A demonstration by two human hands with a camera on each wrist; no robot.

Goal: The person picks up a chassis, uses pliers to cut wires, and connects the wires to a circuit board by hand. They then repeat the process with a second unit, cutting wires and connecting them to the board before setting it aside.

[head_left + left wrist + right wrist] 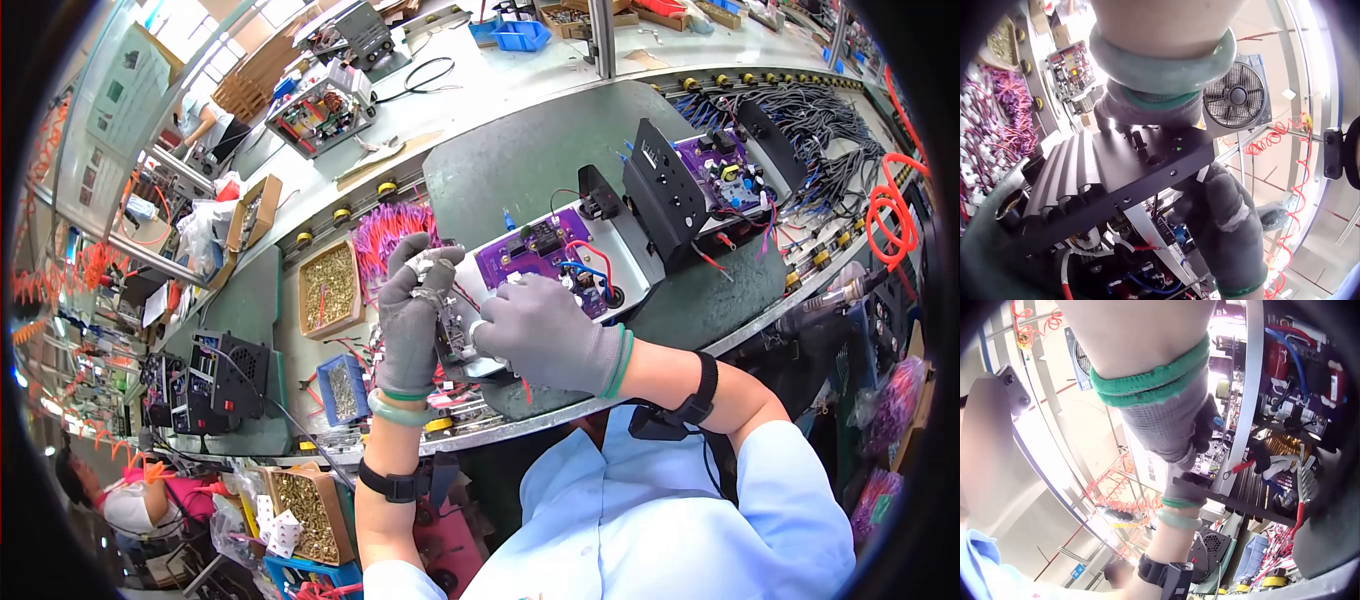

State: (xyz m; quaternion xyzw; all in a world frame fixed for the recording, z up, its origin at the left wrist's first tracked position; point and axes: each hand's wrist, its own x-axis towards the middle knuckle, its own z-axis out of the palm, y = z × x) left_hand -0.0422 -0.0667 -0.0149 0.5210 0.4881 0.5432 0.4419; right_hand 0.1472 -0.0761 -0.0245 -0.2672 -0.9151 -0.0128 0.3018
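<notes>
An open silver chassis with a purple circuit board (560, 255) lies on the green mat (540, 150). At its near end stands a black finned end panel (1116, 175). My left hand (425, 275), in a grey glove with a jade bangle at the wrist, curls its fingers over that panel's top. My right hand (490, 335), grey-gloved with a green cuff, grips the same end from the other side, close to the left hand. The right wrist view shows the board (1310, 362) with red and blue wires. What the right fingertips pinch is hidden.
A second chassis (720, 165) with black panels lies further right on the mat. A box of brass screws (328, 290), a blue bin (345, 388) and pink wire bundles (395, 235) sit to the left. Black units (225, 380) and another person (130, 500) are at lower left.
</notes>
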